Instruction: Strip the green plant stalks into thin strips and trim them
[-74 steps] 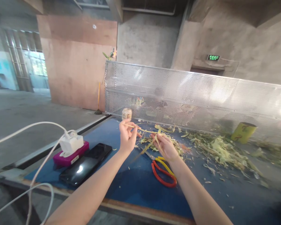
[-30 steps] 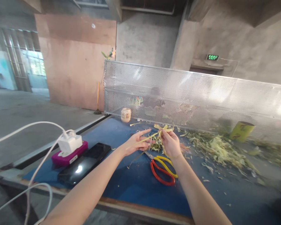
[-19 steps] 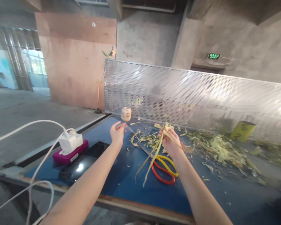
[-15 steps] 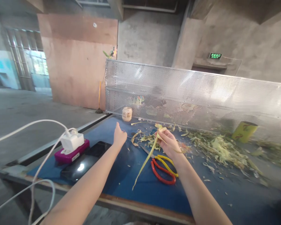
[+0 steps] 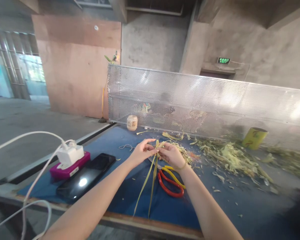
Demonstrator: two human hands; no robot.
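Observation:
My left hand (image 5: 141, 152) and my right hand (image 5: 171, 154) meet above the blue table (image 5: 130, 196), both pinching the top of a bundle of long yellow-green leaf strips (image 5: 150, 180). The strips hang down toward the table's near edge. Red-and-yellow-handled scissors (image 5: 170, 181) lie on the table just below my right wrist. A thin piece of string (image 5: 125, 146) lies on the blue surface to the left of my left hand.
A black phone (image 5: 86, 176), a magenta box (image 5: 70, 166) and a white charger with its cable (image 5: 69, 154) sit at the left. A heap of leaf scraps (image 5: 227, 158) spreads right. A small twine spool (image 5: 132, 122), a yellow-green cup (image 5: 254, 137) and a perforated metal screen (image 5: 215, 103) stand behind.
My left hand reached out toward the left, let go of the string on the table, then came back to the strips in my right hand. The strips now hang lower.

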